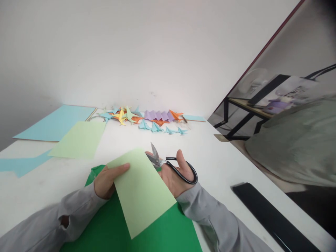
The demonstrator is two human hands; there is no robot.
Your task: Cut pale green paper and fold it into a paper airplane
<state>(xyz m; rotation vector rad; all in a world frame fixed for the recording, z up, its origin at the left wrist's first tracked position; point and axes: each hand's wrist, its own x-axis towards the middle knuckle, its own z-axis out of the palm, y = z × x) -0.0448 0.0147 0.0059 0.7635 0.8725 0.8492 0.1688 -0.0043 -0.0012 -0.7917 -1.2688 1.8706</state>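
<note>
A sheet of light green paper [144, 192] is pinched in my left hand [109, 180], the thumb lying flat on its upper left corner. My right hand [178, 176] holds scissors with black handles [194, 175], its thumb through one loop. The blades are spread apart at the paper's upper right edge, and the sheet hides part of the lower blade. Some of my right fingers are hidden behind the paper. Below both hands lies a green surface [168, 234], partly covered by the sheet.
Another light green sheet [81, 140] and a blue sheet [55, 120] lie at the left, with a cut blue piece [34, 162] nearer. Folded paper cranes [122, 115] and pleated purple paper [159, 115] line the wall. A long black object [270, 213] rests on the white table [210, 157] at right.
</note>
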